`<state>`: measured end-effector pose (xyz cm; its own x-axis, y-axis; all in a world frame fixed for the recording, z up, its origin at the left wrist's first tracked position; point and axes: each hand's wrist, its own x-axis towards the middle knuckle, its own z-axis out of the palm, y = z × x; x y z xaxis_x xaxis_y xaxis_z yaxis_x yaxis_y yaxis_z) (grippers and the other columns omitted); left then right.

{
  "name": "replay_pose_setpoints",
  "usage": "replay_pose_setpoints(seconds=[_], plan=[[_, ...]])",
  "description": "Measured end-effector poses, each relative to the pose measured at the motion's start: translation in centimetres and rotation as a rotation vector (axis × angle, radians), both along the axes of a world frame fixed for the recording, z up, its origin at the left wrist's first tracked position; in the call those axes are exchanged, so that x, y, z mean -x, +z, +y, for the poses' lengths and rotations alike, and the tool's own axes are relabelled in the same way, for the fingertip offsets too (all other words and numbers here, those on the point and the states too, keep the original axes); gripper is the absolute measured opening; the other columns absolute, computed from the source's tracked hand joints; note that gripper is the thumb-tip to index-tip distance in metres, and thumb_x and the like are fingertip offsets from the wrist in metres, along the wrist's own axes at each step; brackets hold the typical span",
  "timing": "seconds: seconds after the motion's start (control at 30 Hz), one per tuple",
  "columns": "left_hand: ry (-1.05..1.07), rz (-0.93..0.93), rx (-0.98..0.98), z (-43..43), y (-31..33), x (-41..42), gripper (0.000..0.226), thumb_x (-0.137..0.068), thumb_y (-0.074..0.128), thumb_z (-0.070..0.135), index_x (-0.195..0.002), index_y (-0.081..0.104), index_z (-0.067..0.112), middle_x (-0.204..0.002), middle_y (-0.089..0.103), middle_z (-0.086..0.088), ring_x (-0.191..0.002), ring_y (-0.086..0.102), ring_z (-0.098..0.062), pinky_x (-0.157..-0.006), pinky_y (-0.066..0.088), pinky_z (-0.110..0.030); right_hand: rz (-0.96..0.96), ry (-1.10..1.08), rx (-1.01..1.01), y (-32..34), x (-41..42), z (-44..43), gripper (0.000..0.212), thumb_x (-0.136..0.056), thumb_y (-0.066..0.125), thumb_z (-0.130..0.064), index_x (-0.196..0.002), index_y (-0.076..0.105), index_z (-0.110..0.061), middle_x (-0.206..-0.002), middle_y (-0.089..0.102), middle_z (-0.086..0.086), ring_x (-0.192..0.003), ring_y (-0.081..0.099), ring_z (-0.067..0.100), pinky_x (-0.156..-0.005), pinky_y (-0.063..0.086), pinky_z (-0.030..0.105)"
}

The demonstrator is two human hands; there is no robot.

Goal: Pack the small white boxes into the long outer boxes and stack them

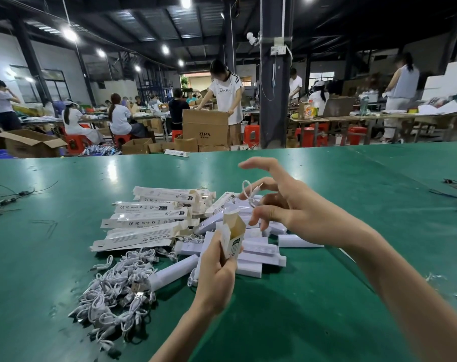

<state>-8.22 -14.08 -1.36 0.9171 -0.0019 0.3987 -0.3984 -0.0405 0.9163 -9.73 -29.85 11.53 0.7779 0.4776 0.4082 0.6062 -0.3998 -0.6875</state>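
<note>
White outer box (234, 237) in left hand (217, 280), flaps open.

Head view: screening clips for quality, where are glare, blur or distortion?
Head view: ceiling lamps glare on the green table; the left columns lean from the wide lens; the far-right standing person is smeared; left hand, outer box, right hand and white cable look sharp.

Single head view: worn above and behind both grips, facing forward and down, wide-angle. Left grip (217, 278) with box (232, 239) nearest, low centre. Right grip (290, 210) with cable (248, 192) just beyond, rightward. Bench (326, 309) spreads all round grips. Hall (144, 74) far beyond them, upper half.
</note>
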Motion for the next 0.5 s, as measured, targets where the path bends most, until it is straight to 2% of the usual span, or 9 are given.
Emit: replay_pose_setpoints(seconds=[0.07, 0.13, 0.2, 0.3, 0.37, 0.43, 0.5], plan=[[-0.009, -0.027, 0.007, 0.02, 0.07, 0.03, 0.033, -0.08, 0.043, -0.003, -0.087, 0.056, 0.027, -0.091, 0.06, -0.018, -0.084, 0.052, -0.015, -0.075, 0.043, -0.027, -0.007, -0.023, 0.025, -0.06, 0.03, -0.05, 0.044, -0.095, 0.051, 0.002, -0.126, 0.047, -0.029, -0.105, 0.059, 0.008, -0.08, 0.068, 0.023, -0.074, 0.056, 0.042], [-0.016, -0.04, 0.003, 0.06, 0.08, 0.03, 0.026, -0.075, 0.042, 0.004, -0.085, 0.054, 0.024, -0.096, 0.054, -0.029, -0.085, 0.048, -0.019, -0.076, 0.041, -0.032, 0.013, -0.037, 0.023, -0.12, 0.04, -0.1, 0.036, -0.095, 0.053, 0.002, -0.123, 0.049, -0.021, -0.105, 0.06, 0.003, -0.078, 0.067, 0.02, -0.073, 0.055, 0.039], [-0.025, -0.051, 0.019, 0.12, 0.01, -0.08, 0.025, -0.073, 0.043, 0.005, -0.086, 0.058, 0.02, -0.091, 0.058, -0.02, -0.08, 0.05, -0.012, -0.072, 0.042, -0.025, 0.038, -0.038, -0.011, -0.03, 0.14, -0.14, 0.029, -0.093, 0.058, 0.0, -0.115, 0.051, -0.018, -0.095, 0.067, 0.006, -0.076, 0.068, 0.018, -0.069, 0.054, 0.031], [-0.058, -0.05, 0.021, 0.14, 0.0, -0.1, 0.043, -0.074, 0.044, 0.006, -0.09, 0.066, 0.038, -0.085, 0.064, 0.007, -0.081, 0.056, -0.002, -0.072, 0.047, -0.019, 0.067, -0.014, -0.078, 0.17, 0.53, -0.05, 0.02, -0.089, 0.064, -0.001, -0.102, 0.056, -0.013, -0.079, 0.073, 0.01, -0.071, 0.07, 0.016, -0.056, 0.045, 0.014], [-0.065, -0.058, 0.01, 0.09, 0.06, -0.02, 0.051, -0.074, 0.044, 0.007, -0.092, 0.065, 0.05, -0.087, 0.066, 0.015, -0.082, 0.057, 0.002, -0.072, 0.046, -0.016, 0.036, 0.001, -0.097, 0.19, 0.73, 0.12, 0.012, -0.085, 0.067, 0.002, -0.092, 0.06, -0.006, -0.075, 0.073, 0.009, -0.067, 0.071, 0.016, -0.055, 0.046, 0.013], [-0.066, -0.064, 0.011, 0.03, 0.18, 0.1, 0.053, -0.074, 0.044, 0.007, -0.093, 0.065, 0.052, -0.086, 0.066, 0.018, -0.078, 0.056, 0.005, -0.068, 0.045, -0.013, -0.021, -0.001, -0.088, 0.15, 0.88, 0.39, 0.009, -0.081, 0.072, 0.001, -0.085, 0.064, -0.003, -0.069, 0.072, 0.008, -0.061, 0.07, 0.016, -0.056, 0.051, 0.018], [-0.064, -0.064, 0.018, 0.04, 0.26, 0.15, 0.053, -0.075, 0.045, 0.008, -0.094, 0.065, 0.053, -0.088, 0.066, 0.018, -0.079, 0.056, 0.006, -0.068, 0.044, -0.013, -0.11, -0.011, -0.066, 0.04, 0.99, 0.74, 0.01, -0.077, 0.077, 0.001, -0.082, 0.068, 0.001, -0.065, 0.07, 0.007, -0.055, 0.068, 0.013, -0.053, 0.05, 0.017]])
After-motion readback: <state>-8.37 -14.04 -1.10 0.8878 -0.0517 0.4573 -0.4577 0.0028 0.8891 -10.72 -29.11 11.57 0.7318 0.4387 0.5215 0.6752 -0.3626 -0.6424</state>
